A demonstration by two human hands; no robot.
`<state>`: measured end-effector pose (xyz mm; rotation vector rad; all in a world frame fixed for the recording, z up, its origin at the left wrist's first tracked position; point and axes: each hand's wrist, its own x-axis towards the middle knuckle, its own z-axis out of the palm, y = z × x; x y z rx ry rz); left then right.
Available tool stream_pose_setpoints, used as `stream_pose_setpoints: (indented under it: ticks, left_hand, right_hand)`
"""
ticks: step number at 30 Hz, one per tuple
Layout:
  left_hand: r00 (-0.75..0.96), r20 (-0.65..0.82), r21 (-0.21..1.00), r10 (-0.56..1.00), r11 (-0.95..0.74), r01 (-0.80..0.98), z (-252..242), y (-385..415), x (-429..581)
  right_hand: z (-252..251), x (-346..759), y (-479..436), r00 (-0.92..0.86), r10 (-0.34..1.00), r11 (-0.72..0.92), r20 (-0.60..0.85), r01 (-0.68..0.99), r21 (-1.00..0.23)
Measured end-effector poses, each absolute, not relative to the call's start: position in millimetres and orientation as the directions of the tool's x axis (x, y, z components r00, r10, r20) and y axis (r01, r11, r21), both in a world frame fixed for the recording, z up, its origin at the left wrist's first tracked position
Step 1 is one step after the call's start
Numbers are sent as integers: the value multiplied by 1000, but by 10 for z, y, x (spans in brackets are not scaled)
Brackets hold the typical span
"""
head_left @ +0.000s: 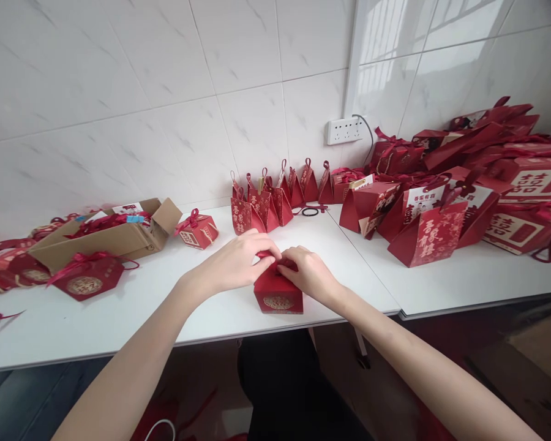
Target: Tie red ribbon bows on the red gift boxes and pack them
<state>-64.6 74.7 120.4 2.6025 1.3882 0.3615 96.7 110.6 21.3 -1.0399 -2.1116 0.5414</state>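
Note:
A small red gift box [278,295] with a gold emblem on its front stands near the front edge of the white table [165,306]. My left hand [239,262] and my right hand [307,272] meet over its top, fingers pinched together on the red ribbon or flaps there. The box top is mostly hidden under my fingers.
A row of small red pyramid-shaped boxes [275,199] stands at the back by the wall. A cardboard carton [114,236] with red items lies left, beside a ribboned red box [197,229] and a hexagonal red box [87,278]. Piles of red gift bags [463,184] fill the right table. A wall socket [344,130] sits above.

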Motion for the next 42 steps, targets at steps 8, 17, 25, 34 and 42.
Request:
stream_pose_setpoints:
  ticks: [8, 17, 25, 34, 42]
  left_hand:
    - [401, 219, 470, 890, -456, 756, 975, 1029, -690]
    - [318, 204, 576, 926, -376, 726, 560, 981, -853]
    - [240, 220, 609, 946, -325, 724, 485, 785, -708]
    - [102, 239, 721, 966, -247, 647, 364, 799, -642]
    - [6, 386, 655, 922, -278, 703, 281, 777, -604]
  right_hand:
    - [221, 977, 1124, -454, 795, 592, 403, 428, -683]
    - [165, 963, 1136, -383, 827, 528, 411, 279, -802]
    - [167, 948, 1116, -345, 860, 470, 376, 250, -846]
    - [177, 971, 1111, -345, 843, 512, 414, 274, -814]
    - [167, 962, 1111, -336, 841, 515, 424, 256, -818]
